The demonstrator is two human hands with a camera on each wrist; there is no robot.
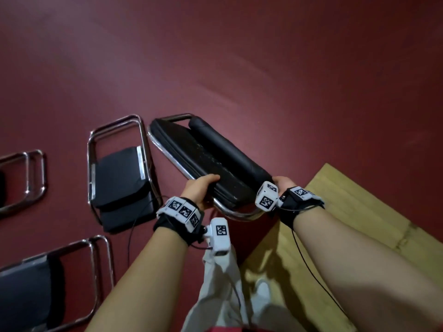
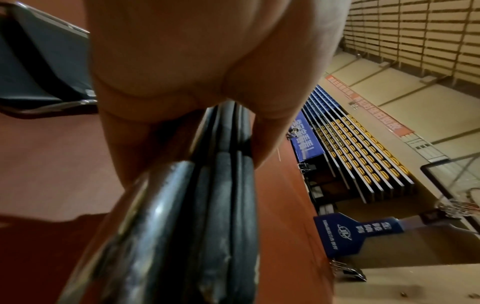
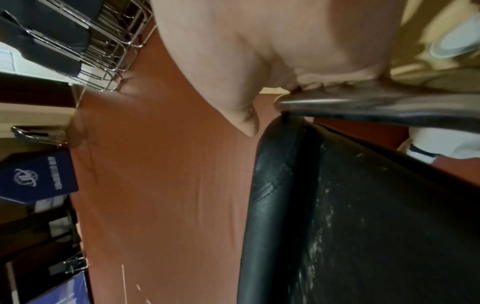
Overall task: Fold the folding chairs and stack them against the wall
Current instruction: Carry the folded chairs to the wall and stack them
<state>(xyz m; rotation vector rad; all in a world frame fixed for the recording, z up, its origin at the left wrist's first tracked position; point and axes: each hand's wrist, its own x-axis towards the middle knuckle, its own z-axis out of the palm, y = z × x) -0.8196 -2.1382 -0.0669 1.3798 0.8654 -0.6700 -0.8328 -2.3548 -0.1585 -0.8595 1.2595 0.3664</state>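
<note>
I hold a folded chair (image 1: 211,161) off the red floor (image 1: 263,68), straight ahead at twelve o'clock. Its black padded seat and back lie flat together inside a chrome tube frame; the vinyl is scuffed with pale flecks. My left hand (image 1: 200,191) curls around the near left edge, fingers over the pad. My right hand (image 1: 284,184) grips the near right corner at the tube, though its marker cube hides most of the fingers. Another folding chair (image 1: 122,178) lies at ten o'clock. Two more, at nine and eight, are cut off by the frame edge.
</note>
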